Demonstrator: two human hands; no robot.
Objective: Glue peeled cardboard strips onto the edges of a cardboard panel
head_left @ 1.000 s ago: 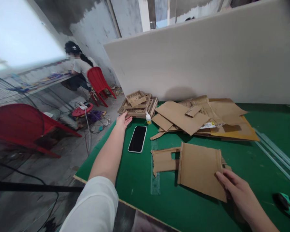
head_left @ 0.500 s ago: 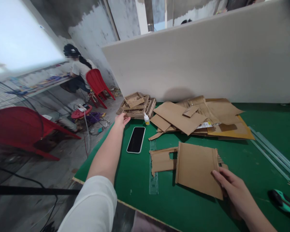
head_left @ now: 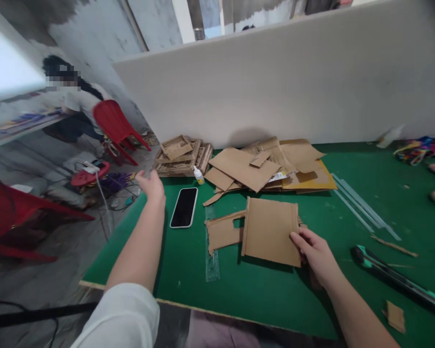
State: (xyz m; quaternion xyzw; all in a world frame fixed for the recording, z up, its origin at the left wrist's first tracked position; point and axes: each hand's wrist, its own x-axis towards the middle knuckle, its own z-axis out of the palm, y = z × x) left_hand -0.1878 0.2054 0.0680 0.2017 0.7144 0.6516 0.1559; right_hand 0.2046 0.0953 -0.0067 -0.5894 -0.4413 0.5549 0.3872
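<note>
My right hand point(head_left: 313, 252) grips the right edge of a square cardboard panel point(head_left: 270, 232), thumb on top, fingers partly hidden behind it. Folded strips run along the panel's left and right sides. A torn cardboard piece point(head_left: 223, 233) with a notch shows left of the panel, lying across a clear plastic ruler point(head_left: 212, 268). My left hand point(head_left: 152, 187) is held out over the table's left edge, fingers apart and holding nothing. Just beyond it sits a stack of cardboard frames point(head_left: 181, 162). A small white glue bottle point(head_left: 198, 175) and a phone point(head_left: 183, 208) are to its right.
Loose cardboard sheets point(head_left: 244, 166) are heaped at the back of the green table point(head_left: 275, 302). On the right lie clear strips point(head_left: 362, 205), a utility knife point(head_left: 402, 282) and a cardboard scrap point(head_left: 396, 316). A pale board point(head_left: 275, 92) stands behind. A person point(head_left: 81, 108) sits far left.
The view has swung to the right. My left hand has drawn slightly left of the frame stack, its fingers spreading. My right hand keeps hold of the cardboard panel.
</note>
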